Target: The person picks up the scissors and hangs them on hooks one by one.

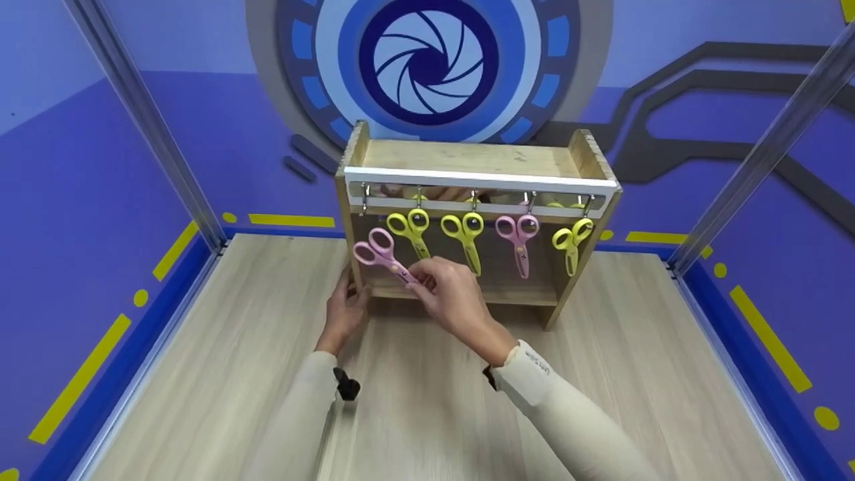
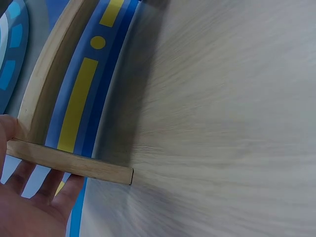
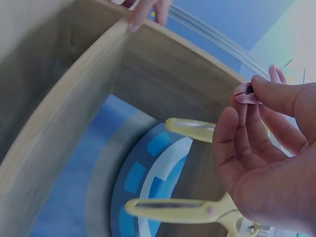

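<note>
My right hand (image 1: 454, 294) pinches a pair of pink scissors (image 1: 384, 250) by the blade end, handles up and to the left, in front of the rack's left side. In the right wrist view, thumb and fingers of the right hand (image 3: 276, 143) close on the pink blade tip (image 3: 247, 94). My left hand (image 1: 346, 310) grips the lower left side of the wooden rack (image 1: 461, 157); in the left wrist view its fingers wrap round the board (image 2: 74, 163). The leftmost hook (image 1: 364, 197) holds nothing. Whether the pink handles touch a hook cannot be told.
Yellow scissors (image 1: 411, 230), a second yellow pair (image 1: 464, 234), pink scissors (image 1: 518, 237) and yellow scissors (image 1: 571, 240) hang from hooks on the white rail (image 1: 481, 179). The rack stands on a wood-grain table (image 1: 267, 401) between blue printed walls (image 1: 214, 127) with metal corner posts.
</note>
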{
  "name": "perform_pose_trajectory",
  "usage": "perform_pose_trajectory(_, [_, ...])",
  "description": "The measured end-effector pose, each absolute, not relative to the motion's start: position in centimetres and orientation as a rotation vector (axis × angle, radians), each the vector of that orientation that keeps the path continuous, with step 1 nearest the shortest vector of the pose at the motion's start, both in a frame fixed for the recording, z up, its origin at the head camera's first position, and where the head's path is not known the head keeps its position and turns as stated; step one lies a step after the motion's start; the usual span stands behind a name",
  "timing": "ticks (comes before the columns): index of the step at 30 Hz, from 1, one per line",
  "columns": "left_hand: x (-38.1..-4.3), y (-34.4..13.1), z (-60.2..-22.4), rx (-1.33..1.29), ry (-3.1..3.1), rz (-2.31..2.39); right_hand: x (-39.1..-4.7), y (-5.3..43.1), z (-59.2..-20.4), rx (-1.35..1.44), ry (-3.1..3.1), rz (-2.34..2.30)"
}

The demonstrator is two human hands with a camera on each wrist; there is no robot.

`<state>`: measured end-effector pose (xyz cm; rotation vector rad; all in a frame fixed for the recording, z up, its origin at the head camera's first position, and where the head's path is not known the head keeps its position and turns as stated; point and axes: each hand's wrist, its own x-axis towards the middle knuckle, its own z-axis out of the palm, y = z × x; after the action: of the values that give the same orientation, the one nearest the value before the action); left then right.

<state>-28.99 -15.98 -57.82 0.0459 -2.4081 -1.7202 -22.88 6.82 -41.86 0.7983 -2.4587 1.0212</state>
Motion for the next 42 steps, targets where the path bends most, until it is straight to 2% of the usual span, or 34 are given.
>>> perform_pose_trajectory(14, [-29.0, -15.9, -58.1, -0.018, -2.385, -1.693, -24.3, 3.9, -40.7, 0.761, -2.439, 1.082])
perform_pose_trajectory(42, [-28.8, -16.0, -57.9, 0.029, -2.419, -1.738, -25.1, 0.4, -44.3, 0.519, -2.491, 0.929])
